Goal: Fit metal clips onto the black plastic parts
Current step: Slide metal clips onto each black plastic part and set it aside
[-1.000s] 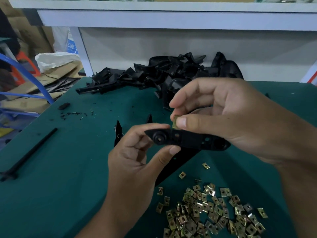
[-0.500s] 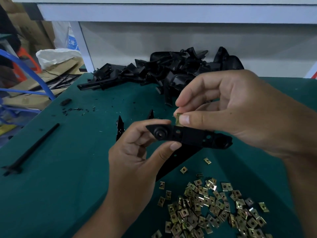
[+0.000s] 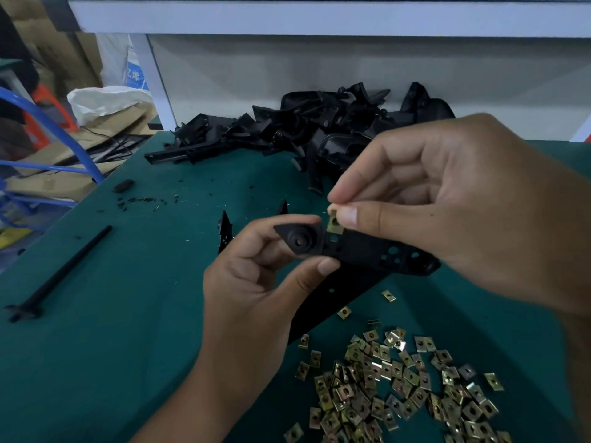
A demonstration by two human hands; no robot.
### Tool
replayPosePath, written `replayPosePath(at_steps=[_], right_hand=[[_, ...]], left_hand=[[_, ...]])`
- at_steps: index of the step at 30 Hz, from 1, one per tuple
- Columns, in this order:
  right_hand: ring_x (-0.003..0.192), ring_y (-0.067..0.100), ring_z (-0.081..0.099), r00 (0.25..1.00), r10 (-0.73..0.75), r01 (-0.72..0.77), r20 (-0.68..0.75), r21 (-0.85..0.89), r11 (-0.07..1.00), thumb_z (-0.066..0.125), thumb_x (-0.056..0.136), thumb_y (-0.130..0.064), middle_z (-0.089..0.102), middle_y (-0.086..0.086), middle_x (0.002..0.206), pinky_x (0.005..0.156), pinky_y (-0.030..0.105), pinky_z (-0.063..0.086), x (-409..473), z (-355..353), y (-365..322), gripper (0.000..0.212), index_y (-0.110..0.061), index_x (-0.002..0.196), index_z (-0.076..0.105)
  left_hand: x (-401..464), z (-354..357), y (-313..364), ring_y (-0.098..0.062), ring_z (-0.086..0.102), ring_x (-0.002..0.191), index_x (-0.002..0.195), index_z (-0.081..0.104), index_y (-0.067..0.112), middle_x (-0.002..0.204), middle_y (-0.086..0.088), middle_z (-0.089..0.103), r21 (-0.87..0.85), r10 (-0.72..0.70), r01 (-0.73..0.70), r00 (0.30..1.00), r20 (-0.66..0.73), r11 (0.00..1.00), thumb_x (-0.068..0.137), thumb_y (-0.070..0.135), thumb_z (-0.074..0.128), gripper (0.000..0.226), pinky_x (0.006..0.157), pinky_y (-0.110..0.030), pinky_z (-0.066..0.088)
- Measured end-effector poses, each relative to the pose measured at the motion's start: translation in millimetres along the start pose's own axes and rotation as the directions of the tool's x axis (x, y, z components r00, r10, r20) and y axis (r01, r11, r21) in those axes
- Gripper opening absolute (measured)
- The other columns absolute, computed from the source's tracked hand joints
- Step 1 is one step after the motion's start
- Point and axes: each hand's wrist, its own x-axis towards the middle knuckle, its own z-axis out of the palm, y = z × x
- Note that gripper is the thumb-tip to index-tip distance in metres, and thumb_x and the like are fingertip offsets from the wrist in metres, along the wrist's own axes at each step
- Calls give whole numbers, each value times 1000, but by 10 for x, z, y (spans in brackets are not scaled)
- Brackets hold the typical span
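My left hand (image 3: pixel 256 282) grips the left end of a long black plastic part (image 3: pixel 361 249), thumb below and fingers above its round boss. My right hand (image 3: pixel 447 199) pinches a brass-coloured metal clip (image 3: pixel 334 222) between thumb and forefinger. The clip sits at the part's upper edge, just right of the boss, over a hole in the part. A heap of loose metal clips (image 3: pixel 399 391) lies on the green table at the lower right. A pile of black plastic parts (image 3: pixel 319 129) lies at the back of the table.
A green mat (image 3: pixel 112 330) covers the table. A long black rod (image 3: pixel 60 273) lies at the left, with small black bits (image 3: pixel 140 199) behind it. Another black part (image 3: pixel 225 231) stands behind my left hand. White shelf frame (image 3: pixel 287 20) spans the back; cardboard and blue tubing sit left.
My right hand has brought the clip down onto the upper edge of the part, and more of the clip shows. Both hands with the part sit slightly higher in view.
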Motion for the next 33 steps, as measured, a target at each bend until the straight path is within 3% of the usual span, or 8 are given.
replayPosePath(at_steps=[2,5,9,18,23,27,33], right_hand=[[72,4,75,1000,-4,4,-13,-3,1000,73,74,-39,76,-19,80,73,30,62,1,11,10,13,-33,85,74],[70,6,75,1000,-12,12,-7,61,998,80,77,-29,77,-15,80,72,20,61,11,5,39,10,-31,85,74],[74,11,77,998,12,-21,56,167,986,86,79,-18,79,-9,83,71,17,59,27,-40,81,17,-27,87,75],[70,8,76,999,16,-19,31,103,994,81,68,-30,77,-16,78,70,15,57,-2,-24,46,26,-37,91,71],[68,0,73,1000,26,-26,-1,-58,998,79,66,-37,74,-23,72,67,31,59,-40,44,-7,25,-41,89,69],[65,-4,71,996,77,-79,-37,-48,996,77,64,-42,73,-23,71,67,28,56,-23,86,-3,20,-34,81,70],[67,-2,72,995,97,-97,-17,-2,995,73,67,-41,74,-23,74,68,29,54,-3,77,4,20,-34,85,67]], left_hand=[[10,3,4,-10,73,89,102,74,35,94,5,78,-9,-3,3,1000,7,1000,77,33,83,26,79,-20,55],[12,-13,6,-10,73,90,101,75,33,94,3,79,-20,-8,9,1000,27,1000,79,23,79,25,80,-19,55],[22,-32,17,-12,73,91,102,75,27,95,2,78,-39,-23,26,998,61,999,79,30,80,24,80,-21,56],[56,-90,28,-14,74,90,104,75,28,96,2,78,-45,-36,43,990,138,998,80,29,81,25,81,-25,57],[51,-86,26,-17,74,90,100,76,28,95,1,78,-38,-30,35,990,137,999,78,31,83,23,83,-29,57],[49,-73,14,-18,74,89,100,75,30,95,0,78,45,-12,9,998,60,999,77,37,82,25,83,-30,58],[41,-33,23,-12,72,84,101,73,32,95,5,77,154,88,-85,996,-13,984,82,30,80,21,78,-22,57]])
